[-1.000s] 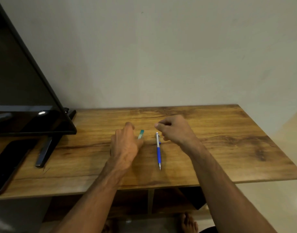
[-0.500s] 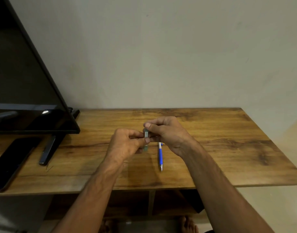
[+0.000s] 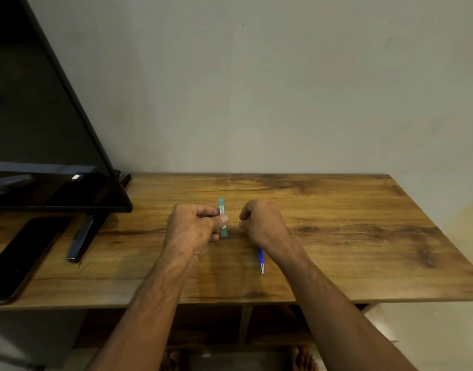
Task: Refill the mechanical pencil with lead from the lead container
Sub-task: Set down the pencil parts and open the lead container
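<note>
My left hand pinches a slim green lead container between thumb and fingers, holding it upright just above the wooden table. A white label runs along the container's middle. To its right, my right hand is curled into a loose fist with its fingertips pinched together; whether anything small sits between them is too tiny to tell. The blue mechanical pencil lies on the table under my right wrist, tip toward me, its upper half hidden by the hand.
A black screen leans over the table's left end on a dark stand foot. A dark phone lies flat at the near left corner. A wall closes off the back edge.
My left hand picked the lead container off the table. Both hands met on it half a second ago; now my right hand has pulled away to the right.
</note>
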